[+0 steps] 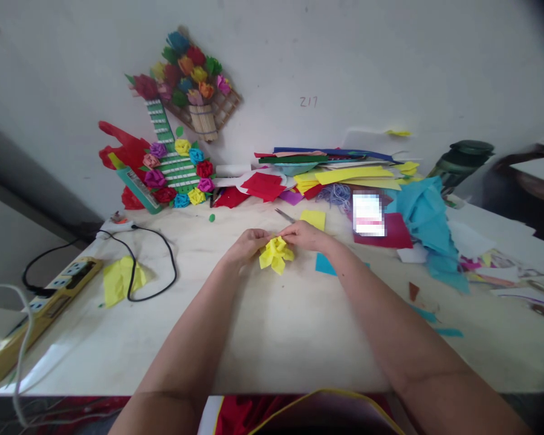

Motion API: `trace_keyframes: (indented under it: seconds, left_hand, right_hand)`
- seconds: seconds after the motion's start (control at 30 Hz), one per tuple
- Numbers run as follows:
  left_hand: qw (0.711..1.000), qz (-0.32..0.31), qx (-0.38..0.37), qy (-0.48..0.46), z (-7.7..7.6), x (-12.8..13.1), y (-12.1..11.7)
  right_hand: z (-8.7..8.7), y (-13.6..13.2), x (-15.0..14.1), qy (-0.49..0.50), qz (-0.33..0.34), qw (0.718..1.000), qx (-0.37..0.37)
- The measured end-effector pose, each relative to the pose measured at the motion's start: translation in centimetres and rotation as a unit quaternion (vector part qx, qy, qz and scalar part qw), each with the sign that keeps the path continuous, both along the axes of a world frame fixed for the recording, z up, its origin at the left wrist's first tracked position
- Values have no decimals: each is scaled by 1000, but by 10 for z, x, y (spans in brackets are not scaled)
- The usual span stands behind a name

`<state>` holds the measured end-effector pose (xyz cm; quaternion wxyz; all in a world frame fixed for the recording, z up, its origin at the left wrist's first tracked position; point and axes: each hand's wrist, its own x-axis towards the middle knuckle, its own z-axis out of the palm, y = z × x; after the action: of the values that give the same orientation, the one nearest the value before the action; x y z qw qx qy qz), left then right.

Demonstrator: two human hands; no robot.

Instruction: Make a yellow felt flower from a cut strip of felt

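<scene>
A yellow paper flower (276,254) with several pointed petals is held between both hands over the middle of the table. My left hand (248,244) pinches its left side with the fingers closed. From the other side my right hand (304,234) grips its upper right edge, fingertips together. Just behind the right hand lies a pair of scissors (284,214), its handles hidden. A yellow paper square (314,219) is beside the scissors, and a blue paper piece (325,264) sits partly under my right forearm.
Finished paper flowers on a green-striped guitar shape (179,172) and a flower basket (203,121) stand against the wall. Stacked coloured paper (344,175) lies at the back. Blue crepe paper (428,217) and scraps cover the right. A black cable (174,266) and power strip (58,290) occupy the left.
</scene>
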<state>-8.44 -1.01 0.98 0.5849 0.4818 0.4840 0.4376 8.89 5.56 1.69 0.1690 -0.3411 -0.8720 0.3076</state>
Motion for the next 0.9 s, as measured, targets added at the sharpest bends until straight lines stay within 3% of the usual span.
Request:
trace_keyframes:
  seconds: [0.3, 0.57, 0.9]
  left_hand:
    - [1000, 10, 17, 22, 7, -1, -1]
    - [997, 14, -47, -51, 5, -4, -1]
    - [997, 32, -51, -38, 3, -4, 1]
  right_hand:
    - [8, -9, -1, -6, -42, 998, 54]
    - [6, -11, -5, -14, -85, 992, 96]
    - [1, -10, -6, 26, -61, 978, 198]
